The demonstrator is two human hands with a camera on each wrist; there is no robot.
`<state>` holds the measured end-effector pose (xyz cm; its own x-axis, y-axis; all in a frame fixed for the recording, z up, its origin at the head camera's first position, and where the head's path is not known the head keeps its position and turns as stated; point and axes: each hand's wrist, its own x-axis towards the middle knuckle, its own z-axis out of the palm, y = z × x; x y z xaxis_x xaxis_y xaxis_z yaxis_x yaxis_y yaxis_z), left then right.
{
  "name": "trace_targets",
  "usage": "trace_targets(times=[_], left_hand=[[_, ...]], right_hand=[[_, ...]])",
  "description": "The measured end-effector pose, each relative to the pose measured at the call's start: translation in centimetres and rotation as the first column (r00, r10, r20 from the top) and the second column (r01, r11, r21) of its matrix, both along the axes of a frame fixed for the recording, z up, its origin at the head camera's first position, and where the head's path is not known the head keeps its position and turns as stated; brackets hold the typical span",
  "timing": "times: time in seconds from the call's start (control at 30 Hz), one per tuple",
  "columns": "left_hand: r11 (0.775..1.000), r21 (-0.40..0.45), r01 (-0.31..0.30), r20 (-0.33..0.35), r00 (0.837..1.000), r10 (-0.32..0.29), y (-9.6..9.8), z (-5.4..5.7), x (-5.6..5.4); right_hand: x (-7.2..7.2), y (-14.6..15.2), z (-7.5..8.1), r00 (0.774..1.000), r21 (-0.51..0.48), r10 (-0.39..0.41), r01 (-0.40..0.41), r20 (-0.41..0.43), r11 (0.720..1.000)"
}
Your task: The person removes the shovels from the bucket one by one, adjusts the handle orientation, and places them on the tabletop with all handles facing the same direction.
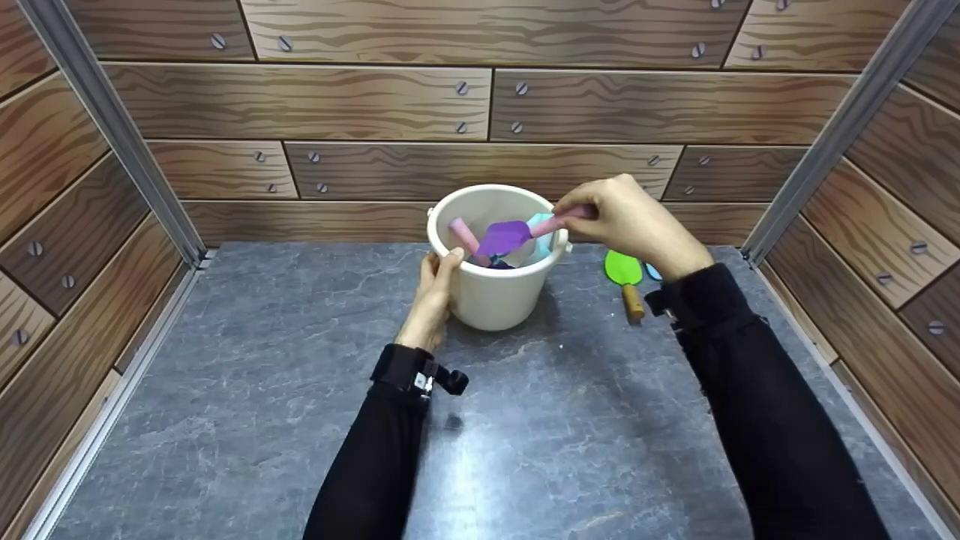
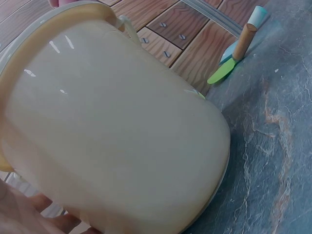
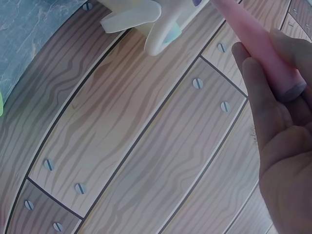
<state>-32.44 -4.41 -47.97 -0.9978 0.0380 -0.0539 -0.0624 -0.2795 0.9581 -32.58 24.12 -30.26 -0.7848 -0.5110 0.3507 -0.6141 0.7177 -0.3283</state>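
My right hand [image 1: 634, 221] pinches the pink handle of a toy shovel [image 1: 504, 238] with a purple blade, held slanting over the mouth of a white bucket [image 1: 499, 300]. In the right wrist view, thumb and fingers close around the pink handle [image 3: 263, 51] near its end. My left hand [image 1: 431, 304] grips the bucket's near left rim, thumb over the edge and fingers against the outside wall. Inside the bucket, another pink handle [image 1: 463, 234] leans at the left and a light blue piece [image 1: 541, 247] lies at the right.
Right of the bucket, a green shovel [image 1: 624, 268] with a wood-coloured handle lies on the grey marbled tabletop [image 1: 300, 375]. A light blue shovel [image 1: 654, 272] beside it is partly hidden by the right wrist. Wood-patterned walls [image 1: 337, 101] with metal corner posts enclose the back and sides.
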Motion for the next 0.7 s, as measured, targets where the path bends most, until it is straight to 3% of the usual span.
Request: trace_targets(times=[0.17,0.7], left_hand=[[1.000,0.019,0.000,-0.018,1.000,0.000,0.1,0.0,-0.1],[1.000,-0.001,-0.001,0.017,1.000,0.001,0.0,0.0,0.0]], right_hand=[[0.2,0.5,-0.2,0.999,-0.022,-0.015,0.015,-0.030,1.000],[0.8,1.6,-1.8,0.989,-0.156,-0.098,0.081,-0.108,0.985]])
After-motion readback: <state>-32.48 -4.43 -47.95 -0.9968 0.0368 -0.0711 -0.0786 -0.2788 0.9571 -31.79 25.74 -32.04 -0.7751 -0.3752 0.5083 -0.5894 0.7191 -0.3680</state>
